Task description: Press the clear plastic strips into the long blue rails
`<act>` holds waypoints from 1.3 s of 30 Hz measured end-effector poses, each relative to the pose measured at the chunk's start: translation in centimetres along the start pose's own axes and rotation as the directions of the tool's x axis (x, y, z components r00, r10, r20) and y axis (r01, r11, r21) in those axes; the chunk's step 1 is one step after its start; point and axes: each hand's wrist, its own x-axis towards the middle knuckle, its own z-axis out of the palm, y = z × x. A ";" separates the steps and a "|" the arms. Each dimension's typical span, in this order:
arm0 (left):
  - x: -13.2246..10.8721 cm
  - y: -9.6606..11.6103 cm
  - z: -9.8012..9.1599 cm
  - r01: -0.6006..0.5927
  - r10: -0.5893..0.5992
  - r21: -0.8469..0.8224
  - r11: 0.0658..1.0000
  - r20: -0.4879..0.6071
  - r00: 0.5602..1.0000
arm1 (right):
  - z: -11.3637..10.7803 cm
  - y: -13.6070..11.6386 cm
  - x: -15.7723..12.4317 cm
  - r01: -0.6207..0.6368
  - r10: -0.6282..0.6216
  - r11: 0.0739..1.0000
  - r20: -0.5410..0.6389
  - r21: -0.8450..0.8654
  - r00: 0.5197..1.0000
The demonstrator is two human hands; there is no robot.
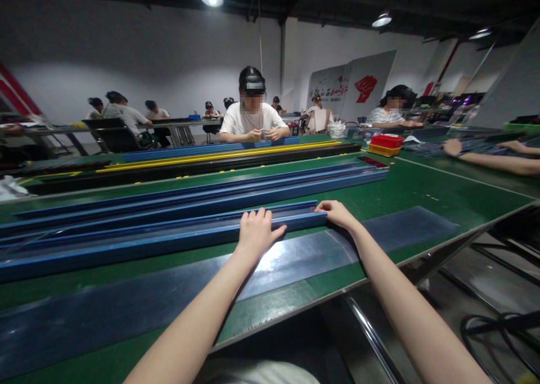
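Observation:
A long blue U-shaped channel point(169, 241) lies lengthwise on the green table in front of me. My left hand point(256, 231) is over its near wall, fingers curled across the edge and thumb stretched along the outside. At the channel's right end, my right hand point(335, 212) has its fingers pinched at the end edge; whether a small piece is between them is hidden. Between me and the channel, a long clear plastic strip point(291, 257) lies flat, shining under the lamp and passing beneath my forearms.
Behind is a second blue channel point(270, 188), then yellow point(219, 158) and black strips. Red and yellow bins point(385, 144) stand at the back right. A person point(253, 117) sits opposite; a co-worker's arm point(498, 159) rests at right. The table edge point(295, 311) is close to me.

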 end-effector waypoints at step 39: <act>-0.3 0.1 -0.1 0.005 -0.001 -0.109 0.994 0.037 0.999 | 0.1 0.6 0.5 0.036 -0.036 0.997 -0.003 0.075 0.999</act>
